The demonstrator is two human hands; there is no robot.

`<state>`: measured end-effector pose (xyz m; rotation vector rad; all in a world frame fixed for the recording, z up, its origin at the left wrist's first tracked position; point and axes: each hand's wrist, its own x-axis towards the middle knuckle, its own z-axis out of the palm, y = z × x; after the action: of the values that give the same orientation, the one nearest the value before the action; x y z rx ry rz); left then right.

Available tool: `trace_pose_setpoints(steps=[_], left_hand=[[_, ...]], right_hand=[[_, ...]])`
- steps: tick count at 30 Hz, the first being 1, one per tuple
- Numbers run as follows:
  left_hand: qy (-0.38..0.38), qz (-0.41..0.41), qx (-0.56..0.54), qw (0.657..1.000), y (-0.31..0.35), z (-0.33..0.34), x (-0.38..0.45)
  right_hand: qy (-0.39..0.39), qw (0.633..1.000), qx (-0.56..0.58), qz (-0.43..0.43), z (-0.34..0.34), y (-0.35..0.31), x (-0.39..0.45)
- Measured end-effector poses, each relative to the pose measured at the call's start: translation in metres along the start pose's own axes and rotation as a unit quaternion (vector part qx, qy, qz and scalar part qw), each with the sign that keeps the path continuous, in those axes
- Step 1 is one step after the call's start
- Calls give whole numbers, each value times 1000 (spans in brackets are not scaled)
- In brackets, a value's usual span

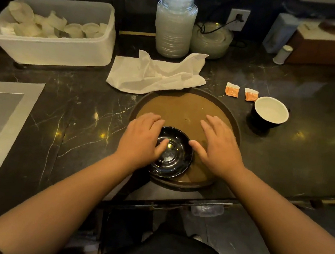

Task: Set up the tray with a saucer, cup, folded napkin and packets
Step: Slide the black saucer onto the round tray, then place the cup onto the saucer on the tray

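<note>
Head: L hand (142,139) on saucer (172,154), R hand (218,148) flat on tray (186,108).

White tub (51,46) of cups, glass jar (174,22), shaker (282,54)

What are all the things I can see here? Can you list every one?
tray: one, brown, round, on the counter in front of the person
saucer: one, shiny black, on the near part of the tray
cup: one, black outside and white inside, on the counter right of the tray
packets: two, orange and white, on the counter beside the cup
napkin: one, white, crumpled, behind the tray
bin: one, white plastic, far left, holding small white cups
jar: one, clear, at the back
counter: one, dark marble
left hand: on the saucer
right hand: open, above the tray beside the saucer
</note>
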<state>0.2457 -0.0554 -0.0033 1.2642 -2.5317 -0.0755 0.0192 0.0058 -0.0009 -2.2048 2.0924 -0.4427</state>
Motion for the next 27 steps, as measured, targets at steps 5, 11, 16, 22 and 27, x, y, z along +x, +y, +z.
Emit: trace_pose_setpoints(steps=[5, 11, 16, 22, 27], left_hand=[[-29, 65, 15, 997, 28, 1, 31], [-43, 116, 11, 992, 65, 13, 68], [-55, 133, 7, 990, 95, 30, 97], [-65, 143, -6, 988, 132, 54, 137], [-72, 122, -19, 990, 161, 74, 170]], right_hand=[[9, 999, -29, 19, -12, 14, -13], [13, 996, -48, 69, -30, 55, -26], [12, 994, -55, 91, -41, 95, -31], [2, 994, -53, 98, -48, 156, -24], [3, 994, -52, 96, -48, 207, -10]])
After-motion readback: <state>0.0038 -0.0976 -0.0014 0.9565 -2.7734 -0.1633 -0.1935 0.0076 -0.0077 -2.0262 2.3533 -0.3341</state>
